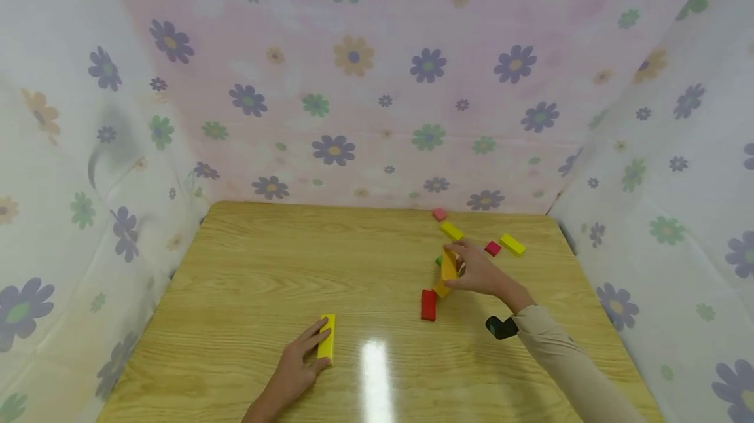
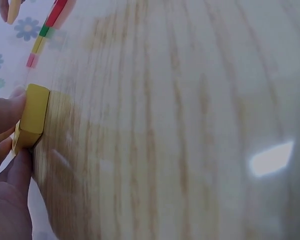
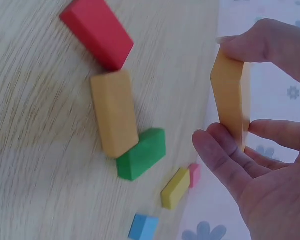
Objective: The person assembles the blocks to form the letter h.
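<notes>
My left hand (image 1: 291,370) grips a long yellow block (image 1: 326,338) on the near part of the table, thumb at one end and fingers at the other. In the left wrist view the block (image 2: 36,107) touches the wood. My right hand (image 1: 483,272) pinches an orange block (image 3: 232,95) by its ends between thumb and fingertips, above the table. Below it, in the right wrist view, a second orange block (image 3: 115,115) lies with one end touching a red block (image 3: 97,32) and the other touching a green block (image 3: 142,155).
Farther back on the wooden table (image 1: 294,246) lie two yellow blocks (image 1: 451,230), a pink block (image 1: 439,214) and a small crimson block (image 1: 493,249). A blue block (image 3: 143,227) shows in the right wrist view. Flowered cloth (image 1: 353,102) walls the back and sides.
</notes>
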`<move>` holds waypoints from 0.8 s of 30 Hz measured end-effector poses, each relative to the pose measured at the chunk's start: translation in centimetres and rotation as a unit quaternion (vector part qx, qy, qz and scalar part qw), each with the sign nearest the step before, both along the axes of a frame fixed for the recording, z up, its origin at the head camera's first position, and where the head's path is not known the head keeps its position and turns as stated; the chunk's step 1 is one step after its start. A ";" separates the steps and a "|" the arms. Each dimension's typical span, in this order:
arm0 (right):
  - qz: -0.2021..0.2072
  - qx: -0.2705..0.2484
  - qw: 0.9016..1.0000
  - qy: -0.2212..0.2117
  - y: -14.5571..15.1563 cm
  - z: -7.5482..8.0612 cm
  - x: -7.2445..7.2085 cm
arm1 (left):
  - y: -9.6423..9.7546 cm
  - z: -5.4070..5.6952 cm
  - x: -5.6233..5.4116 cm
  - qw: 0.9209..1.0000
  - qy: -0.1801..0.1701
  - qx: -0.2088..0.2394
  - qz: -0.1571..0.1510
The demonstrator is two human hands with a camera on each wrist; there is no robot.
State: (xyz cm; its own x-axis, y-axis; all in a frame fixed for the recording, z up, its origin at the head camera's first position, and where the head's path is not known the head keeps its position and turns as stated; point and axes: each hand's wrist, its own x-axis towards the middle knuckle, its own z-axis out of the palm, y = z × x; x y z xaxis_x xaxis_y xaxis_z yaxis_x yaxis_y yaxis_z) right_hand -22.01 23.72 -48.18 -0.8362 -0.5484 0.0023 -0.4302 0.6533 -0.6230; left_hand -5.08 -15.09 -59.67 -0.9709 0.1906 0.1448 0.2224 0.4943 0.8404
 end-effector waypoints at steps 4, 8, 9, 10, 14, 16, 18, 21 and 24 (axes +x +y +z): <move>0.009 -0.014 1.000 -0.012 -1.6 0.1 0.2 | -0.1 -0.1 0.1 1.000 -0.007 0.002 0.002; 0.023 -0.014 1.000 -0.005 -3.0 0.1 0.3 | -0.1 -0.1 0.1 1.000 0.004 0.000 0.000; 0.025 -0.016 1.000 -0.003 -3.3 0.2 0.4 | -0.1 -0.1 0.1 1.000 0.008 0.001 -0.001; 0.026 -0.016 1.000 -0.001 -3.6 0.3 0.4 | -0.1 -0.1 0.0 1.000 0.010 0.005 -0.002; 0.034 -0.020 0.999 -0.008 -5.0 0.5 0.4 | 0.1 0.1 -0.2 1.000 0.009 0.015 0.000; 0.041 -0.021 0.999 -0.017 -5.7 0.5 0.3 | 0.1 0.1 -0.1 1.000 0.001 0.022 0.001; 0.045 -0.019 0.999 -0.024 -6.3 0.4 0.4 | 0.0 0.2 0.0 1.000 -0.007 0.026 0.001; 0.050 -0.020 0.998 -0.028 -7.2 0.1 0.5 | -0.1 0.3 0.1 0.999 -0.014 0.034 -0.007; 0.053 -0.025 0.998 -0.027 -8.1 -0.3 0.7 | -0.2 0.4 0.1 0.999 -0.021 0.033 -0.012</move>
